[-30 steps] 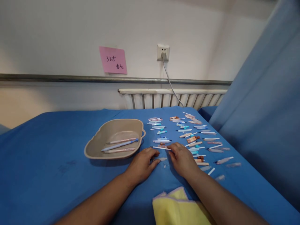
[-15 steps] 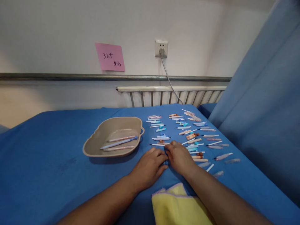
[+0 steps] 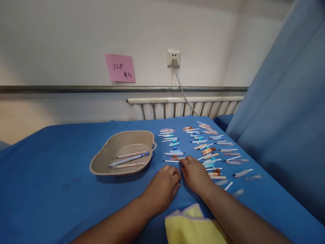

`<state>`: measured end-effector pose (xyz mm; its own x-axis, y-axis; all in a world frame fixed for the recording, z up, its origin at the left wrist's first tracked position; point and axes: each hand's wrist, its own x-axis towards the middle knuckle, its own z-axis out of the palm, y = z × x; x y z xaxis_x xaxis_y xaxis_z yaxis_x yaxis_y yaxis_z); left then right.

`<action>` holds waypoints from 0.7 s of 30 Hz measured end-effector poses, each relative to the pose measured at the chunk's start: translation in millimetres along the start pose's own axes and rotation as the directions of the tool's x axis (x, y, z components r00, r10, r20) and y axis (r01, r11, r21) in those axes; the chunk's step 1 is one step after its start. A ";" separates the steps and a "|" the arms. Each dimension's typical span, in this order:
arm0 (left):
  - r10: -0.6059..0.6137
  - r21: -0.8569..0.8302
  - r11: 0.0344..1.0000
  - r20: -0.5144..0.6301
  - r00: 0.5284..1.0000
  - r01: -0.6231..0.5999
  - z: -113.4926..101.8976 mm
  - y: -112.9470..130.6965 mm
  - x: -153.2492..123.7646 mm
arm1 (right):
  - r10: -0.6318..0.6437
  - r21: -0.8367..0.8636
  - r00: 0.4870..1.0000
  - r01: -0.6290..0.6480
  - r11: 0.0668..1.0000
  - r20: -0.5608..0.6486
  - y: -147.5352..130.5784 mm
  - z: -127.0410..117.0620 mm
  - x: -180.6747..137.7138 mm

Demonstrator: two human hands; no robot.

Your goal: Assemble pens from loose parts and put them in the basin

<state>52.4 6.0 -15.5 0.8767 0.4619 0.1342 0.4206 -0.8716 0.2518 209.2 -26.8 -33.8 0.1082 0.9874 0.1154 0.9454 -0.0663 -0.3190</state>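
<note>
My left hand (image 3: 162, 186) rests low over the blue sheet with its fingers curled inward. Close beside it on the right, my right hand (image 3: 195, 174) is also closed, its fingertips bent down by the near end of a white pen refill (image 3: 170, 161). Whatever lies between the fingers of either hand is hidden. Around my right hand lie rows of pen parts: white refills, a brown-and-orange pen piece (image 3: 208, 151) and translucent barrels (image 3: 243, 173). To the left, a beige basin (image 3: 101, 166) holds three pens, one of them a blue pen (image 3: 129, 159).
A folded yellow cloth (image 3: 194, 227) lies in front, partly under my right forearm. A blue curtain (image 3: 284, 112) hangs on the right. Behind the sheet stand a white rail (image 3: 182, 100) and a wall socket (image 3: 174, 58) with a plugged-in cable.
The view has tilted up slightly, so everything sits lower in the picture. My hands stay in nearly the same place, with fingers shifting a little. The basin and pen parts have not visibly moved.
</note>
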 end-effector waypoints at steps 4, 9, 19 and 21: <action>0.014 -0.003 1.000 0.005 1.000 -0.014 1.5 -1.4 0.5 | 0.004 -0.008 1.000 -0.004 1.000 0.018 -3.0 -4.4 -0.8; 0.033 0.015 0.999 0.016 0.999 -0.033 1.3 -1.3 0.8 | 0.006 -0.033 0.998 -0.004 0.999 0.070 -8.8 -10.7 -4.2; 0.085 0.106 0.991 0.001 0.996 -0.085 1.2 -2.8 -4.6 | -0.073 -0.080 0.991 0.083 0.993 0.113 -20.3 -20.0 -11.5; 0.086 0.099 0.991 -0.005 0.996 -0.085 0.9 -3.7 -3.8 | -0.076 -0.071 0.990 0.084 0.994 0.117 -22.7 -22.2 -13.3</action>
<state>47.7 7.4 -17.8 0.9085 0.3859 0.1604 0.3654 -0.9197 0.1433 193.1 -41.6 -7.1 -0.0005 0.9996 0.0285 0.9706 0.0073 -0.2408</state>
